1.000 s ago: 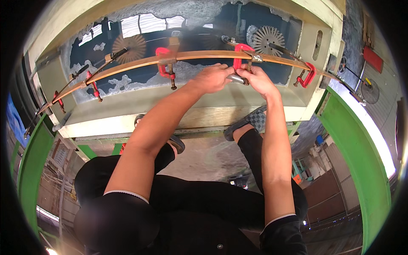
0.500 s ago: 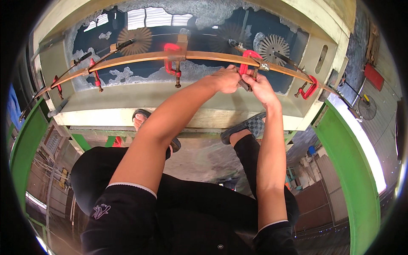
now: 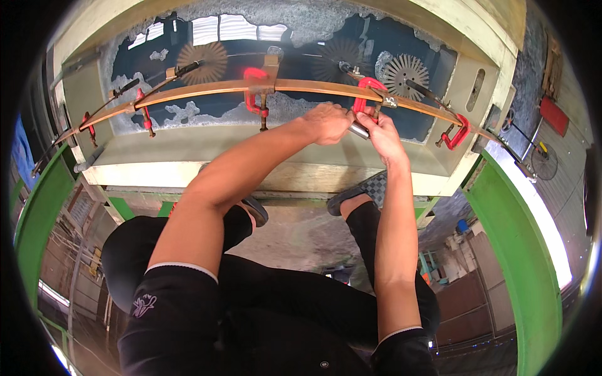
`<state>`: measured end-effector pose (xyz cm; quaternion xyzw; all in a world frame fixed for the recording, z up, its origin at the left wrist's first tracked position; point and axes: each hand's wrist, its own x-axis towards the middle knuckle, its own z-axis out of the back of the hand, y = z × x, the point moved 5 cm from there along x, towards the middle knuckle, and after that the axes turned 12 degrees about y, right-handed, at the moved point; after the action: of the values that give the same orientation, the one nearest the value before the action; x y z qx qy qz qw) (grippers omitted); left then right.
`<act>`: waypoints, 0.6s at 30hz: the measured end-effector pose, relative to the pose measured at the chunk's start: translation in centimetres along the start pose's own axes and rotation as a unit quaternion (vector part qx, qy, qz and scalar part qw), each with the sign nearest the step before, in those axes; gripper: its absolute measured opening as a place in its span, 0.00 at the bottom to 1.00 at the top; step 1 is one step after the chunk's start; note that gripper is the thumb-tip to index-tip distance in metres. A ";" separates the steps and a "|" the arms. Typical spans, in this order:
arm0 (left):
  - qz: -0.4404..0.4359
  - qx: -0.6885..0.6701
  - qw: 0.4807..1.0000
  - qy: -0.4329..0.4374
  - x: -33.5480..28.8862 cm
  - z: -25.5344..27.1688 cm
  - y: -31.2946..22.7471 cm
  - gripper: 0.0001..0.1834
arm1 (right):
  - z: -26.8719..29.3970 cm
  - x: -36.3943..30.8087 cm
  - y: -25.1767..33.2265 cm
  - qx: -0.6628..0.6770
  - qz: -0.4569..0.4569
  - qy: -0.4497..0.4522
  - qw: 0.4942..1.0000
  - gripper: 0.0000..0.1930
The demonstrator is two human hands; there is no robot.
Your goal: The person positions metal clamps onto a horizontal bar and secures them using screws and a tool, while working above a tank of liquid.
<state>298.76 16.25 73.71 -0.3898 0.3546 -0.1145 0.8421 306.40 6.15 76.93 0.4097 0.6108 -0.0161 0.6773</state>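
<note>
A small shiny metal cylinder (image 3: 359,130) shows between my hands, just below a red C-clamp (image 3: 362,94). My left hand (image 3: 327,123) is closed at the cylinder's left end, its fingertips partly hidden. My right hand (image 3: 384,135) is closed at the lower part of the clamp, its thumb across the clamp and the cylinder close beside its palm. What its other fingers grip is hidden. The clamp sits on a long, thin brown strip (image 3: 313,86) that runs across the tank. Other red clamps (image 3: 256,100) hang along this strip.
The pale tank (image 3: 207,145) holds dark liquid with grey foam (image 3: 313,25). Slotted discs (image 3: 202,62) and rods stand beyond the strip. Another red clamp (image 3: 459,131) hangs right of my hands. Green frame posts (image 3: 514,238) flank me, and my sandalled foot (image 3: 360,192) is below the tank's front edge.
My left hand has shifted slightly left and down. The metal cylinder between my hands now shows a brighter, more exposed side. My right hand has stayed nearly in place at the clamp.
</note>
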 end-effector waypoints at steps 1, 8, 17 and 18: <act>-0.005 0.001 1.000 0.002 -0.6 1.1 -0.5 0.18 | 0.1 -0.1 -0.2 0.026 -0.002 0.003 1.000 0.10; -0.026 -0.007 1.000 0.012 -3.6 4.4 -1.5 0.18 | -1.1 0.3 -0.5 0.136 0.010 0.037 0.990 0.10; 0.164 0.005 0.986 -0.017 -3.4 5.2 -7.7 0.12 | -0.8 0.1 0.0 0.126 -0.018 0.053 0.990 0.11; 0.156 0.008 0.987 -0.019 -3.6 5.1 -7.4 0.12 | -0.3 -0.2 -0.3 0.094 -0.029 0.055 0.994 0.12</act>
<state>300.26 15.97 83.26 -0.3245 0.3946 0.0229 0.8594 305.91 6.03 76.95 0.4541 0.6545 -0.0710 0.6003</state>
